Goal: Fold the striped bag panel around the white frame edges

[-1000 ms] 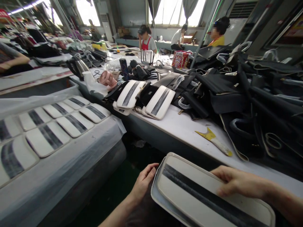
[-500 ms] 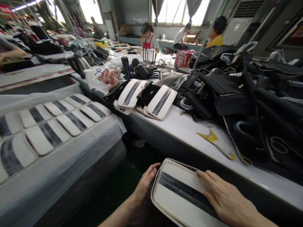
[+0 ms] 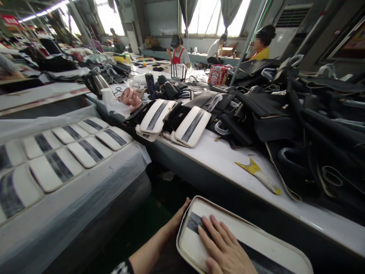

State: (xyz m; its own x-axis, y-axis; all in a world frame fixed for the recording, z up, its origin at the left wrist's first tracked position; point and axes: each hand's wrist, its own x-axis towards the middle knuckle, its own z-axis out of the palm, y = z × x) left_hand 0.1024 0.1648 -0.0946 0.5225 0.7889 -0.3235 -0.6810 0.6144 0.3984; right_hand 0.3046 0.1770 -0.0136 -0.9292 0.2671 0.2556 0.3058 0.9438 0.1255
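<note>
the long grey-white worktable (image 3: 228, 156) runs ahead of both hands, its far end lost under clutter. to the right of the right hand a heap of black leather bags and straps (image 3: 299, 114) fills the tabletop, too tangled to tell one piece from another and cut off at the frame edge. to the left of the left hand a lower bench under clear plastic sheeting (image 3: 85, 179) carries rows of white rounded panels with dark centre stripes (image 3: 71, 152), the nearest ones cut by the frame. ahead of the hands two more such panels (image 3: 173, 121) lean on the table.

the white rounded panel with a dark centre stripe and grey piped edge (image 3: 256, 236) lies directly under the hands, its lower part out of frame. the right hand (image 3: 225, 247) rests flat on it, fingers spread, gripping nothing. the left hand (image 3: 178, 219) is mostly hidden behind the panel's left edge, touching it; its grip cannot be made out.

ahead and right lies a yellow-smeared flat scraper (image 3: 258, 172). a red patterned box (image 3: 218, 73) stands far ahead; its print is unreadable.
</note>
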